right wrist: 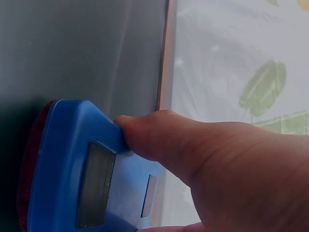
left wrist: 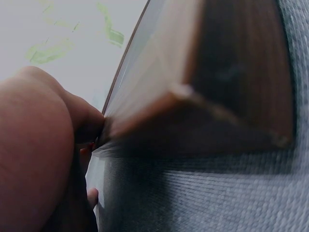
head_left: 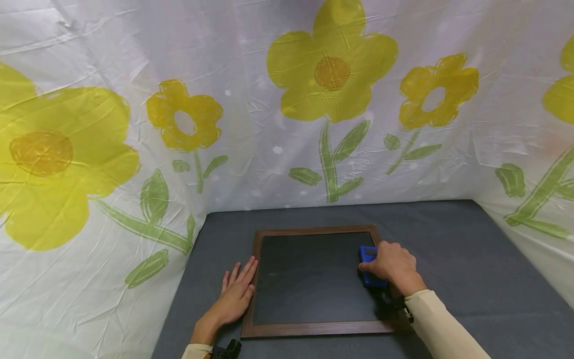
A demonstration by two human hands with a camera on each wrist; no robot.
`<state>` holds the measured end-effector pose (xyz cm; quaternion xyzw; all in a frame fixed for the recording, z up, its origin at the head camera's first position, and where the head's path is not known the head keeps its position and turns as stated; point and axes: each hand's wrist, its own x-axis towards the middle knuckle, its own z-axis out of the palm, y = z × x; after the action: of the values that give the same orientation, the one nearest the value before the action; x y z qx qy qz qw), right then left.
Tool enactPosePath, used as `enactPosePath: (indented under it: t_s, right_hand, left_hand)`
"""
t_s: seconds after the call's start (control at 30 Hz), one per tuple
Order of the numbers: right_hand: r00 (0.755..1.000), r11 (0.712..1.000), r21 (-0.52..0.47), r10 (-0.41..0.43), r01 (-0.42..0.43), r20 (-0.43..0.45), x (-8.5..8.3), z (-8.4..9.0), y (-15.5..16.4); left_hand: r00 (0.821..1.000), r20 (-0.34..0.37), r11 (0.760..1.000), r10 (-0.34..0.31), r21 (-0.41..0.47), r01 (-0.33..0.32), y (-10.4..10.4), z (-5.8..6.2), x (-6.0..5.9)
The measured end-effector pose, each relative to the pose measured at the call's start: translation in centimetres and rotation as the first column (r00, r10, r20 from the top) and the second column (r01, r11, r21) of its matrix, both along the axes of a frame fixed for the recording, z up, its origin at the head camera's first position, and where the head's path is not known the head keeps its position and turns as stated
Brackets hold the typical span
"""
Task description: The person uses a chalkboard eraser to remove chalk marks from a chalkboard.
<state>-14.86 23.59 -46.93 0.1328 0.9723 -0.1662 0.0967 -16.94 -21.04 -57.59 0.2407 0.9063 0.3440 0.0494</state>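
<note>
Now, line by line:
Right hand: the right hand (head_left: 394, 264) is curled round a blue eraser (head_left: 370, 267), fingers bent over its top and the thumb pressed against its near side; the right wrist view shows the thumb (right wrist: 159, 140) lying across the blue plastic body.
Right arm: the forearm comes in from the lower right in a cream sleeve (head_left: 441, 324), wrist slightly bent, knuckles facing up and away.
Eraser: it sits on the dark writing surface close to the right-hand edge of the frame, in the upper right part of the board; the right wrist view shows a red pad (right wrist: 29, 159) under the blue shell, lying against the board.
Chalkboard: the wood-framed chalkboard (head_left: 314, 279) lies flat on the grey table cover (head_left: 471, 249), near the middle of the table and close to the person.
Left hand: the left hand (head_left: 237, 294) lies flat, palm down, fingers straight and together, pointing away from the person; it holds nothing, and its fingertips and outer side rest against the left bar of the wooden frame (head_left: 256, 269).
Left arm: the wrist enters from the bottom edge, angled up and to the right toward the board.
Left wrist view: blurred; a corner of the frame (left wrist: 183, 92) shows with part of the hand (left wrist: 38, 145) beside it.
Surround: white sheeting printed with yellow flowers (head_left: 332, 70) hangs behind and at both sides.
</note>
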Motion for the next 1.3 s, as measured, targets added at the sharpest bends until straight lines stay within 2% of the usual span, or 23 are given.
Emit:
enactPosePath:
  t_s: [0.2, 0.5, 1.3]
  right_hand:
    - [1.0, 1.0, 0.001, -0.008, 0.008, 0.006, 0.0, 0.0, 0.1]
    - [1.0, 1.0, 0.002, -0.006, 0.006, 0.007, 0.0, 0.0, 0.1]
    - [0.999, 0.999, 0.027, 0.035, -0.035, -0.021, -0.1, -0.2, -1.4]
  left_hand:
    - [0.999, -0.029, 0.997, -0.036, 0.069, 0.038, -0.3, -0.4, 0.0]
    - [1.0, -0.008, 1.0, 0.003, -0.003, -0.003, -0.2, -0.8, -0.2]
    - [1.0, -0.019, 1.0, 0.004, -0.007, -0.004, -0.1, -0.7, -0.3]
